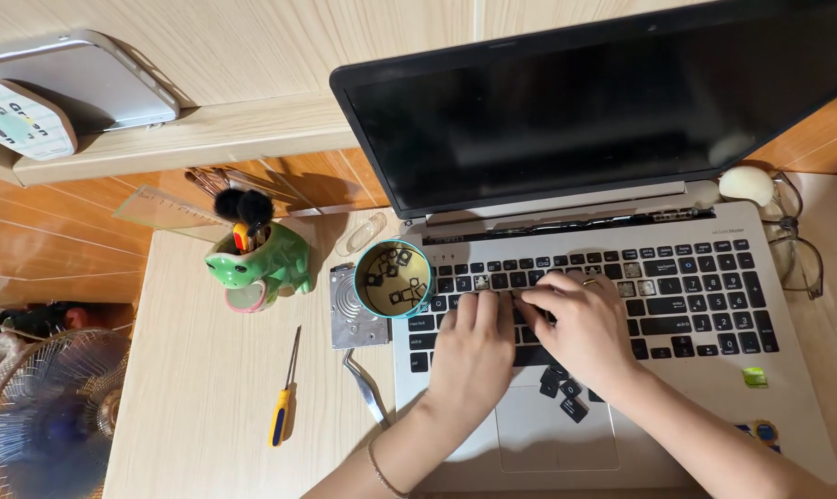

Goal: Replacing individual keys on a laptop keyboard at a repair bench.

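Note:
A silver laptop (pixel 788 397) lies open on the wooden desk, its screen (pixel 603 102) dark. Some keys are gone from the black keyboard (pixel 705 296), leaving bare sockets. My left hand (pixel 474 356) rests palm down on the lower keyboard rows, fingers stretched toward the upper keys. My right hand (pixel 575 323) sits beside it, fingers curled and pressing at a key near the keyboard's middle. Several loose black keycaps (pixel 562 388) lie at the touchpad's top edge, just below my right wrist. More keycaps sit in a small round teal tin (pixel 394 279) at the laptop's left corner.
Metal tweezers (pixel 366 388) and a yellow-handled screwdriver (pixel 283 402) lie left of the laptop. A bare hard drive (pixel 352 323) sits under the tin. A green frog-shaped holder (pixel 261 263), a clear ruler (pixel 159 208), glasses (pixel 802 254) at right, a fan (pixel 44 416) at lower left.

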